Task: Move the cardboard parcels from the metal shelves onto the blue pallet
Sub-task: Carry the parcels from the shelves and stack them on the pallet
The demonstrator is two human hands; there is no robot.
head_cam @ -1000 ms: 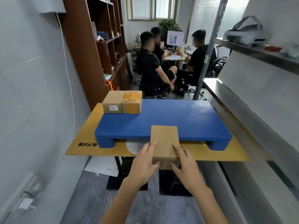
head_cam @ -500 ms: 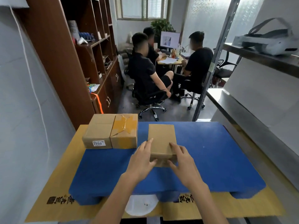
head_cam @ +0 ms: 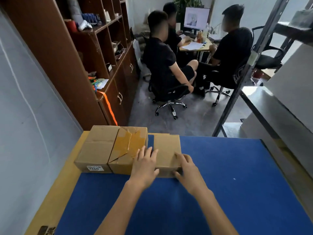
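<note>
Plain parcel (head_cam: 166, 150) on the blue pallet (head_cam: 228, 167), a thin gap right of the taped parcel (head_cam: 130, 143).
It points away; the left hand (head_cam: 144, 167) lays flat fingers on its left edge, and the right hand (head_cam: 188, 170) curls its fingers round the near corner.

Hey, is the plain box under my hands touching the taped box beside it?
Apart. The head view shows a strip of blue pallet between the plain box and the taped box; the left hand hides the gap's near end.
</note>
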